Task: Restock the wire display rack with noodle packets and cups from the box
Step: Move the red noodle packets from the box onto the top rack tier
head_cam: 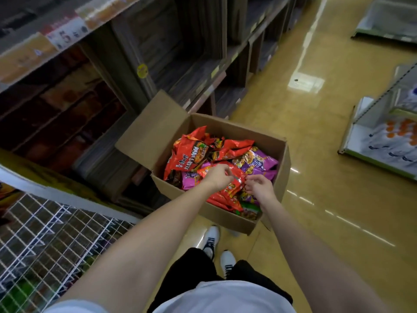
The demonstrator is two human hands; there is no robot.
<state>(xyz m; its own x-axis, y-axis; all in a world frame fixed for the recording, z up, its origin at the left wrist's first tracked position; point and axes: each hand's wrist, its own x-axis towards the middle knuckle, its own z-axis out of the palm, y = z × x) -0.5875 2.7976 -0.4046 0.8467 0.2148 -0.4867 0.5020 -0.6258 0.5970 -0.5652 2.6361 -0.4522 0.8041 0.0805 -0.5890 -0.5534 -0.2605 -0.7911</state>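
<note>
An open cardboard box (228,219) stands on the floor, filled with red and purple noodle packets. Both my arms reach down into it. My left hand (217,176) pinches the top edge of a red noodle packet (233,188) lying near the box's front. My right hand (259,187) pinches the same packet's edge from the right side. More red packets (191,154) lie at the box's left, purple packets (259,164) at its right. The white wire display rack (42,240) is at the lower left, with blurred goods under its mesh.
Dark wooden shelving (191,71) runs along the left behind the box, whose flap (151,132) leans toward it. White store shelves (383,136) with bottles stand across the yellow aisle floor (316,199) on the right. My feet (216,247) are just before the box.
</note>
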